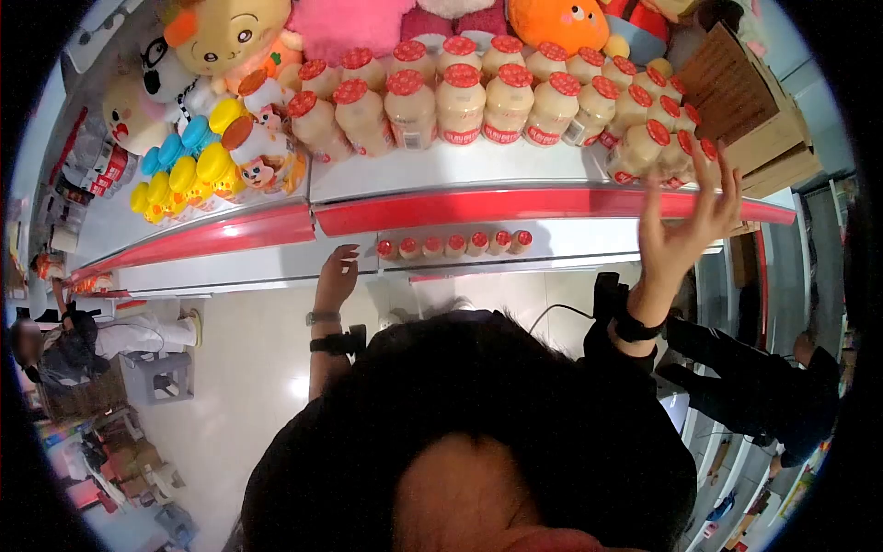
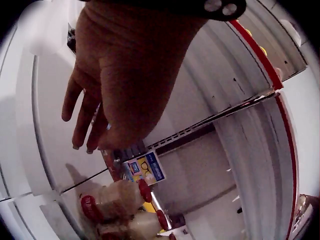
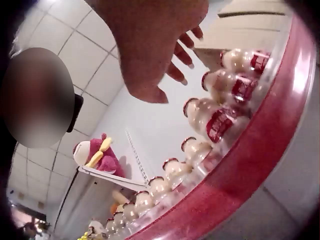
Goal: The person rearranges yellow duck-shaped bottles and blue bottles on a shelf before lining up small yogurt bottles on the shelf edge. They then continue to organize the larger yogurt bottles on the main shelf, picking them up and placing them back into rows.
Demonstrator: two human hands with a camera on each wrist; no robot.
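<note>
Fingers spread, my right hand [image 1: 685, 230] is raised at the right end of the upper shelf, by the front bottles [image 1: 639, 152] with red caps. In the right wrist view nothing is in that hand [image 3: 150, 50]; its fingertips point toward the capped bottles [image 3: 202, 117], with a gap between. My left hand [image 1: 338, 273] hovers with loosely bent, bare fingers at the lower ledge, left of a row of small red-capped bottles [image 1: 455, 245]. In the left wrist view the left hand [image 2: 132, 75] is above the cream-coloured bottles [image 2: 117, 197].
A red shelf edge [image 1: 543, 204] runs between the two levels. Yellow and blue lidded containers [image 1: 189, 166] stand at the left, plush toys [image 1: 354, 28] behind the bottles, a cardboard box [image 1: 745, 101] at the right. Other people [image 1: 763, 377] are nearby.
</note>
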